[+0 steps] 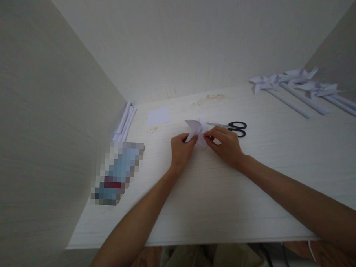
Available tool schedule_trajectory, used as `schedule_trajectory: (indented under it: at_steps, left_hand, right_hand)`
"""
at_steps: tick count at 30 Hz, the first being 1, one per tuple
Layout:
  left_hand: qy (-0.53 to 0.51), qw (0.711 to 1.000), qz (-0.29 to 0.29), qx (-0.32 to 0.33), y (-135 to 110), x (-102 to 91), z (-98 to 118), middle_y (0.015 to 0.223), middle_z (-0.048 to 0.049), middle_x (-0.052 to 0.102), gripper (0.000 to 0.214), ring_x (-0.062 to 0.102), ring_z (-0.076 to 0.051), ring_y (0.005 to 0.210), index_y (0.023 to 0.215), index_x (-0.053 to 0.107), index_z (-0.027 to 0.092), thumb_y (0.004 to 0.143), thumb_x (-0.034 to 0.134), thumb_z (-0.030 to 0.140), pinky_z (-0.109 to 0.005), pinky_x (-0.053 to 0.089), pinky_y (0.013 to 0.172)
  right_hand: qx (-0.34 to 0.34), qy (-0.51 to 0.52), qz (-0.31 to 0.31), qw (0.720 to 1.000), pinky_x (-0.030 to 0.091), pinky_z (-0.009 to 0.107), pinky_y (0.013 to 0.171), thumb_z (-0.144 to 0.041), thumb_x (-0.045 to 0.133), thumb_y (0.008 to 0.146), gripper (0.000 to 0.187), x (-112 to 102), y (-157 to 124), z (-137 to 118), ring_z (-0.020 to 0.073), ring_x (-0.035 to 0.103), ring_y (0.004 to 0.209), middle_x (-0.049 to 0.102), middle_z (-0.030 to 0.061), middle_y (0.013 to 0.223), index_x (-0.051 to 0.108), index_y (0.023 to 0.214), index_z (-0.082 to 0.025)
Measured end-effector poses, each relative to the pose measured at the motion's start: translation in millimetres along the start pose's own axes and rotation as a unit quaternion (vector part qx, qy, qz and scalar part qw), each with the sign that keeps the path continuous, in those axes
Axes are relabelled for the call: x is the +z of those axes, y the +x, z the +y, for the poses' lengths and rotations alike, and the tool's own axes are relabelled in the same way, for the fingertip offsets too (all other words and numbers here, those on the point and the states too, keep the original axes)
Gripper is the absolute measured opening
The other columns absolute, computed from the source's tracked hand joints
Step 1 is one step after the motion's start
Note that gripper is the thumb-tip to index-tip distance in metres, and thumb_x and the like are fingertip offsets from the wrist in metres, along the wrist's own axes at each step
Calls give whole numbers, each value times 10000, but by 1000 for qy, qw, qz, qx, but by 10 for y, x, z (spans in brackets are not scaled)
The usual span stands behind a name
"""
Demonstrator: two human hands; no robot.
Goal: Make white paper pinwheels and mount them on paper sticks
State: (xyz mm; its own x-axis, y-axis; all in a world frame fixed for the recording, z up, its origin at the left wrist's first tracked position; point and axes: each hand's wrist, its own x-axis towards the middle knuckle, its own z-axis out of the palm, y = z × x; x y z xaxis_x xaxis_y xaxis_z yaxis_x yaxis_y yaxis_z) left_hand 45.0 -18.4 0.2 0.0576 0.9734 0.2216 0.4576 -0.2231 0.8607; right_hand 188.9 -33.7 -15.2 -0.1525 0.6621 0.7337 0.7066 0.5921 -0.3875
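Pale, faintly grained walls (pixel 176 39) are enclosing a white worktop (pixel 210 205) on three sides. At the far left, slim white rolled-paper tubes (pixel 125 123) are leaning together in a bundle near the side wall, and just in front of them a pixelated bluish oblong object (pixel 120 174) is lying, too blurred to identify. Farther right, a flat square white paper sheet (pixel 158 116) is resting near the back wall.

Around the middle, the left hand (pixel 181 151) is keeping its grip closed, thumb on top, on a curled, pointed piece of white paper (pixel 196 128), which is sitting just above the worktop between both hands. The right hand (pixel 226 145) is pinching that piece's right side between thumb and fingertips. Such paper is probably behaving as something light, springy and easily creased or torn; the folded middle is seeming the safest place to hold, with the loose points left alone.

Black-handled metal scissors (pixel 230 126) are lying just beyond the right hand. At the far right, white paper pinwheel shapes (pixel 265 82) are resting with white paper sticks (pixel 305 100). Brownish marks (pixel 215 97) are staining the worktop's back, while olive trousers (pixel 187 260) are showing below its front edge.
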Motion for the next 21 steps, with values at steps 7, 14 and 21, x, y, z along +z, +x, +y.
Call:
schedule_trajectory:
  at_steps: [7, 14, 21]
  left_hand:
    - [-22, 999, -2, -35, 32, -34, 9, 485, 39, 473, 204, 407, -81, 477, 566, 615, 118, 641, 553, 297, -196, 307, 459]
    - [-42, 997, -55, -44, 62, -85, 11, 485, 33, 485, 201, 427, -86, 479, 544, 601, 117, 627, 558, 295, -202, 321, 473]
    - [-47, 991, -112, -53, 53, -92, 34, 476, 39, 469, 190, 404, -71, 457, 541, 610, 120, 606, 569, 294, -195, 315, 467]
  right_hand:
    - [-35, 69, 22, 997, 479, 267, 636, -172, 529, 753, 94, -2, 6, 14, 135, 593, 688, 649, 30, 742, 621, 741, -190]
    - [-22, 120, 27, 992, 485, 281, 700, -147, 519, 757, 140, -31, 39, 2, 139, 613, 754, 673, 15, 804, 634, 803, -212]
    - [94, 116, 50, 987, 477, 256, 588, -199, 563, 725, 79, -39, 80, 17, 133, 602, 630, 665, 16, 691, 641, 736, -187]
